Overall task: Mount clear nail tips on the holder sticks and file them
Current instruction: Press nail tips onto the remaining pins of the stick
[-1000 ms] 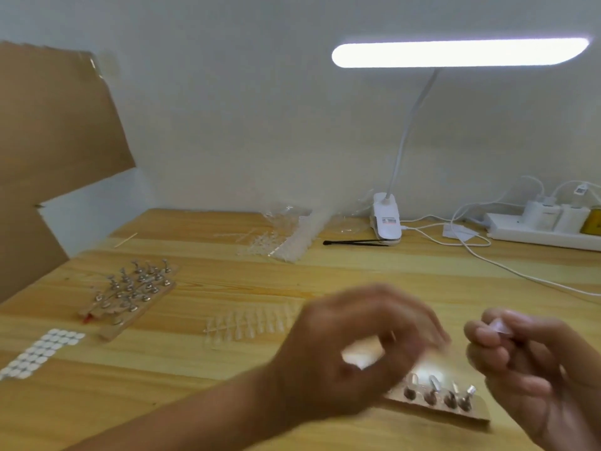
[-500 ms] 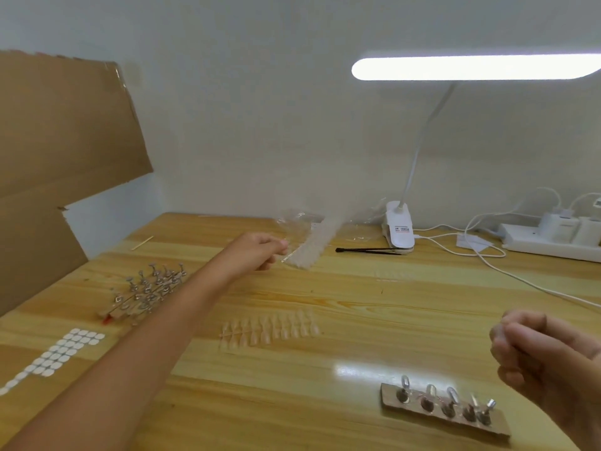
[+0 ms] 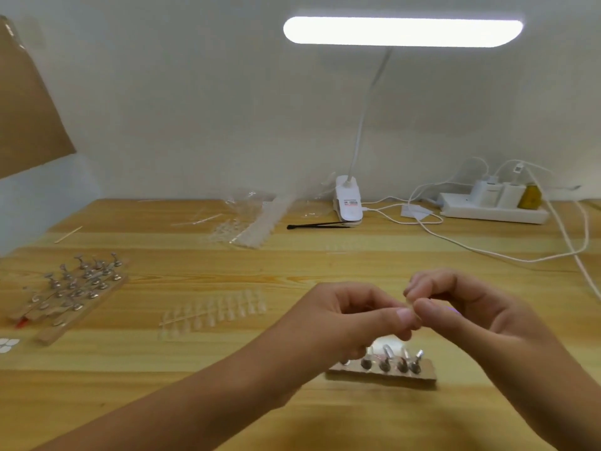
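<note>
Since half a second ago the left hand (image 3: 351,317) has come back from the plastic bags (image 3: 253,219) at the far side of the table (image 3: 162,379) and now meets the right hand in front of the person.

At the far left a sheet of cardboard (image 3: 29,102) leans by the wall. Below it, at the table's edge, lie a few white adhesive dots (image 3: 6,345). Just right of them a cluster of spare holder sticks (image 3: 74,284) stands on wooden strips, and a thin wooden stick (image 3: 68,234) lies behind. Rows of loose nail tips (image 3: 214,312) lie flat near the middle. Beyond them are the bags, then black tweezers (image 3: 318,225) touching the foot of a clip lamp (image 3: 349,206), whose bar is lit.

The left hand is curled, thumb and fingertips pinching a clear nail tip (image 3: 410,302); it is small and blurred, so its shape is hard to make out. The right hand (image 3: 461,307) pinches the same tip from the other side between thumb and forefinger, its other fingers bent. The 2 hands touch at that pinch, held in the air above the holder block (image 3: 426,374), which rests on the table. On the block 4 holder sticks (image 3: 385,361) show plainly and 1 more is partly hidden behind the left hand.

At the far right a white power strip (image 3: 494,213) sits against the wall, with cables (image 3: 455,245) trailing over the table.
</note>
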### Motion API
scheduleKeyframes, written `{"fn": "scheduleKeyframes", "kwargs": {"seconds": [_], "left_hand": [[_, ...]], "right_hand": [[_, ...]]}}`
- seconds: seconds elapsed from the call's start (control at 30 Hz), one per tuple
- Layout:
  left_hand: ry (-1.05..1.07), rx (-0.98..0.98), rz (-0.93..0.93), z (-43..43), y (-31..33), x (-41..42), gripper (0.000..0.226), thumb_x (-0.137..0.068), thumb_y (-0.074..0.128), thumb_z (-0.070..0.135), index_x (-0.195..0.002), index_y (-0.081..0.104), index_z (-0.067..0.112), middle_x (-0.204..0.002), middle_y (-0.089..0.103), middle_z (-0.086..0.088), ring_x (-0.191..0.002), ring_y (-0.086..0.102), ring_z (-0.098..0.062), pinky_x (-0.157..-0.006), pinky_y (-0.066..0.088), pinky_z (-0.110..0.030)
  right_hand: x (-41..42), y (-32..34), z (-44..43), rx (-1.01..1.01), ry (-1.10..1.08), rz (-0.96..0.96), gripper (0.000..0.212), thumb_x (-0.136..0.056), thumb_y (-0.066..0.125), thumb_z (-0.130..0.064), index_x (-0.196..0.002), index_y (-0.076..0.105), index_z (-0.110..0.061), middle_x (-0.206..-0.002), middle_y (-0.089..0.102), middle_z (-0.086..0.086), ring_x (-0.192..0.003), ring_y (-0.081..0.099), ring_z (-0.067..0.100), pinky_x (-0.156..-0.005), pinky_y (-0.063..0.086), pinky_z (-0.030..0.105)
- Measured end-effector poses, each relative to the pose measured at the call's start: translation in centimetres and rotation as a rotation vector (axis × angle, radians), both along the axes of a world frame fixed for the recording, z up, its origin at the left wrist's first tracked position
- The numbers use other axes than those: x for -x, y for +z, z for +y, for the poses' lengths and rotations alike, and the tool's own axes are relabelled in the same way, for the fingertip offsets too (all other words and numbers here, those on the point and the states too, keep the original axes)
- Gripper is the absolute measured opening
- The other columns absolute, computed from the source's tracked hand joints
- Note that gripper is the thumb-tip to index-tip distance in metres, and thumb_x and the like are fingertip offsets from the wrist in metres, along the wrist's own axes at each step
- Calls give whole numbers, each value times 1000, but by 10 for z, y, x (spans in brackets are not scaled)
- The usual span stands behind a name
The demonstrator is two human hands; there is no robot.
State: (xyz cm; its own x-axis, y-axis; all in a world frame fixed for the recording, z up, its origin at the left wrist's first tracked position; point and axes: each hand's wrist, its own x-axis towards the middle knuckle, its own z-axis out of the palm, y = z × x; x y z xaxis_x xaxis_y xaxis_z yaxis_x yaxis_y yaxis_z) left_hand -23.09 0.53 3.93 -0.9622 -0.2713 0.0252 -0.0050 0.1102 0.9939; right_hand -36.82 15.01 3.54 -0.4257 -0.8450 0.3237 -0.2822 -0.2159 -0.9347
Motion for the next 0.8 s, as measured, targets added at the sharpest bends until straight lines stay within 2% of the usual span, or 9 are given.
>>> {"fn": "scheduleKeyframes", "kwargs": {"seconds": [0.07, 0.17, 0.27, 0.37, 0.43, 0.5, 0.57, 0.67, 0.8], "left_hand": [[1, -48, -4, -1, -2, 1, 13, -91, 67, 35, -89, 76, 26, -83, 70, 12, -63, 47, -1, -60, 41, -14], [-3, -38, -26, -1, -6, 2, 23, -96, 60, 32, -80, 76, 29, -79, 69, 12, -60, 45, -1, -59, 41, -14], [16, 62, -24, -2, -9, 2, 28, -98, 57, 34, -77, 75, 29, -67, 65, 18, -57, 45, 0, -57, 40, -12], [93, 358, 32, -6, -18, 3, 26, -92, 56, 50, -90, 73, 32, -79, 66, 18, -65, 50, 2, -61, 41, -10], [137, 732, 86, -11, -26, 3, 30, -86, 56, 58, -105, 67, 37, -101, 63, 23, -92, 54, 3, -76, 41, -10], [69, 1041, 57, -12, -32, 3, 47, -84, 56, 62, -125, 55, 39, -121, 56, 26, -116, 44, 6, -95, 36, -12], [-27, 1135, -46, -12, -39, 4, 63, -83, 55, 66, -139, 36, 46, -133, 47, 29, -121, 35, 13, -102, 30, -11], [-62, 1114, -95, -12, -47, 4, 63, -84, 52, 63, -137, 18, 56, -122, 42, 33, -104, 33, 24, -87, 29, -3], [-37, 1110, -76, -12, -49, 5, 58, -87, 50, 54, -137, 22, 54, -109, 40, 34, -98, 34, 26, -77, 32, -1]], "right_hand": [[-1, 0, 1, -9, -36, 118, 27, -68, 79, -46, -87, 74, -27, -95, 67, -2, -85, 67, 19, -75, 55, 24], [1, -3, 1, 1, -124, 478, 17, -75, 72, -45, -88, 71, -34, -103, 63, -10, -99, 63, 14, -79, 48, 17], [4, -5, 1, -5, -131, 579, 21, -74, 69, -49, -89, 67, -34, -106, 61, -16, -105, 60, 11, -83, 44, 13], [13, -6, 4, -27, -169, 723, 26, -74, 73, -54, -87, 63, -34, -108, 57, -21, -110, 56, 10, -84, 42, 13], [23, -4, 6, -73, -178, 883, 27, -74, 70, -54, -86, 62, -31, -111, 53, -22, -112, 51, 10, -84, 43, 19], [33, -3, 10, -133, -97, 984, 27, -75, 67, -55, -87, 61, -31, -113, 52, -20, -115, 47, 7, -83, 44, 22], [42, -3, 12, -194, -3, 1018, 28, -77, 66, -57, -86, 61, -32, -116, 53, -21, -117, 46, 4, -82, 47, 20], [47, -9, 10, -239, 67, 1020, 28, -77, 67, -56, -86, 63, -30, -118, 54, -19, -119, 44, 3, -88, 42, 14], [47, -17, 6, -223, 76, 1030, 28, -78, 68, -52, -88, 66, -26, -117, 57, -14, -116, 46, 4, -91, 44, 21]]}}
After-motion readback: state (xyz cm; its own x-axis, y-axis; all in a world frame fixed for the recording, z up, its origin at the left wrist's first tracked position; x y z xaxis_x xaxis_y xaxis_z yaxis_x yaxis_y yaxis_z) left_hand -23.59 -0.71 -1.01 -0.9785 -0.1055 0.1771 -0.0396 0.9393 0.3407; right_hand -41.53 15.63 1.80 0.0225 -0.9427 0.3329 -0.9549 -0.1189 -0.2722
